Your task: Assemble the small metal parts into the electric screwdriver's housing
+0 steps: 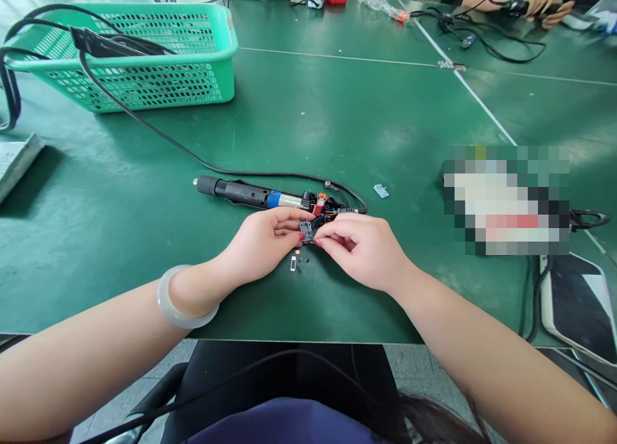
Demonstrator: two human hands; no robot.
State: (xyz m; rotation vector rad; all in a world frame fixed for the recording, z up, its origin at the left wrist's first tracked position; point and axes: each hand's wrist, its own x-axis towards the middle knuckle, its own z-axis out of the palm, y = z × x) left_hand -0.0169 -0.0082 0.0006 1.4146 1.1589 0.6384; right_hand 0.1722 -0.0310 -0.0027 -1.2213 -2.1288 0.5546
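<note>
Between the fingertips of my left hand (267, 241) is a small grey plastic part (306, 230) with cut-outs. My right hand (364, 245) pinches at the right edge of that part; whatever is in its fingertips is too small to name. Just beyond both hands lies a black cylindrical power tool (245, 192) with its housing open, showing a silver motor body, a red and orange component (319, 204) and thin wires. Near my left fingertips, several tiny pieces, among them a small white-framed piece (293, 263), rest on the green table (308, 129).
A green plastic basket (212, 84) with black cables stands at the back left. A black cord (183, 150) runs from it to the tool. A small grey piece (381, 191) lies right of the tool. Far right are a blurred-out object (506, 203) and a phone (578, 302). Another person's hands (542, 6) work at the back right.
</note>
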